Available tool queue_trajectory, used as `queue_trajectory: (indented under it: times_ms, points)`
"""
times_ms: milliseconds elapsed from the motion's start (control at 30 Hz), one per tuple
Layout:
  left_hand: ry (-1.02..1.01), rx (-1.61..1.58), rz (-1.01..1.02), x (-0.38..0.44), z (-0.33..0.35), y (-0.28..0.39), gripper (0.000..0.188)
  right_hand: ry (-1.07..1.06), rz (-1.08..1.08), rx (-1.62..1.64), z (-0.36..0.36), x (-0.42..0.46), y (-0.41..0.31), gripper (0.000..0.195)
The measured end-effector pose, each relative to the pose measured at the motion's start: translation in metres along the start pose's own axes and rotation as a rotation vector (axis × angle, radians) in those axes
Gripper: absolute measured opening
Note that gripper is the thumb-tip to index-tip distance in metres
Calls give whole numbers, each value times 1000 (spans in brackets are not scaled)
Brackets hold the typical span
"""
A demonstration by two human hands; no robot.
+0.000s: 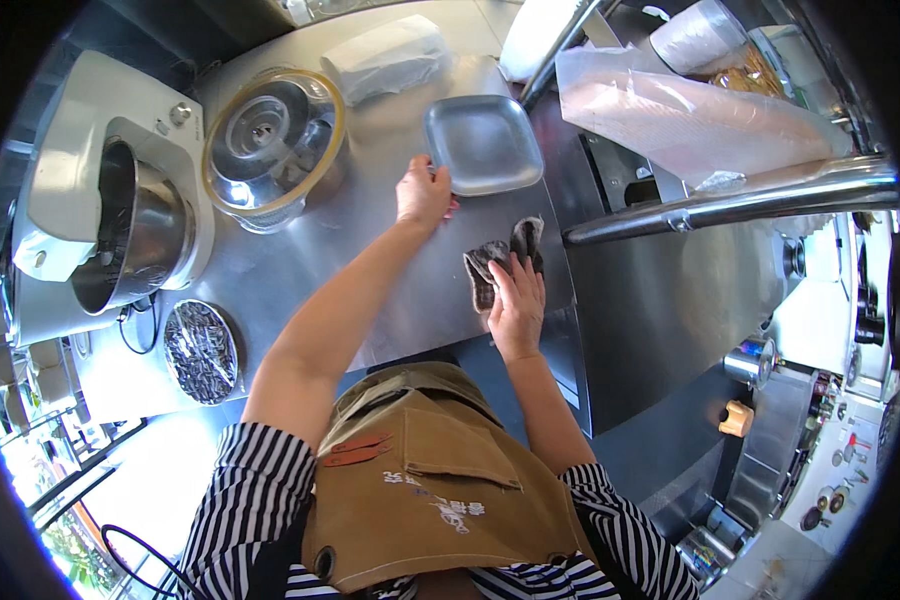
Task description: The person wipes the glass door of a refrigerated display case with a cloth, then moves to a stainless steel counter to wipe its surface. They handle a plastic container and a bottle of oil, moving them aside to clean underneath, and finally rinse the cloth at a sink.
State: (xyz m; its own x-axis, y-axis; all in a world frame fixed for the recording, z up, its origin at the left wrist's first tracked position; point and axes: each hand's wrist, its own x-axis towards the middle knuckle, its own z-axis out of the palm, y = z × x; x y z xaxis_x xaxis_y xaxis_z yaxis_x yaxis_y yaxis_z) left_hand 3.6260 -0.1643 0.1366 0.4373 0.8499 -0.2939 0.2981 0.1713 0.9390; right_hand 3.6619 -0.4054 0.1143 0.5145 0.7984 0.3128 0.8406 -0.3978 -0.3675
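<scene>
My left hand (pixel 424 195) is at the lower left corner of a square metal tray (pixel 484 144), its fingers curled near the rim; a small red item shows beside the fingers, too hidden to name. My right hand (pixel 518 304) lies on a crumpled dark brown checked cloth (pixel 487 262) on the stainless steel worktop (pixel 390 307), near its front edge. The fingers are flat over the cloth. Left of the tray stands a clear lidded container with a yellowish rim (pixel 217 161).
A white stand mixer (pixel 82 142) with a steel bowl is at the left, near a round tray of dark pieces under clear wrap (pixel 201 352). White paper (pixel 390 56) lies behind. A metal pipe (pixel 727 206) and a plastic-wrapped package (pixel 682 120) are at the right.
</scene>
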Motion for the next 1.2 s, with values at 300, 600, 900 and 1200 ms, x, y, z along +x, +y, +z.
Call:
queue_trajectory:
  times_ms: [300, 600, 900, 1200]
  points:
    - [-6, 25, -164, -2, -5, 24, 60, -6, -45, 12, 4, 0, -1, 44]
    - [-19, -852, -206, -107, -153, -20, 48, 2, -73, 20, 2, 1, -1, 40]
    - [353, -1005, -123, -104, -214, 22, 24, -31, -154, 31, 3, 18, 3, 41]
    - [407, -1074, 33, -148, -238, -14, 12, -65, -164, 121, -1, 22, -3, 45]
